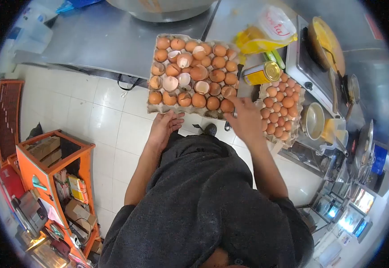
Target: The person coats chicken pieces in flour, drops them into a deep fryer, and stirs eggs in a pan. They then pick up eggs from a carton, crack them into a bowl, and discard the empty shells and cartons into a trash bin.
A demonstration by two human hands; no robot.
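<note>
A grey cardboard egg tray (152, 108) full of brown eggshells, many of them cracked or broken open, juts over the front edge of the steel counter. Under its near left edge, my left hand (164, 128) is palm up with the fingers at the tray's rim. My right hand (247, 117) is at the near right corner, its fingertips on or beside a brown shell (227, 106); the exact grip cannot be made out. To the right of that hand, a second tray holds whole brown eggs (276, 107).
A yellow can (263, 73) and a bag of yellow liquid (253, 40) lie beyond the whole eggs. At right are a stove (299, 71), a pan (326, 42) and a metal bowl (314, 120). An orange cabinet (47, 178) stands at left.
</note>
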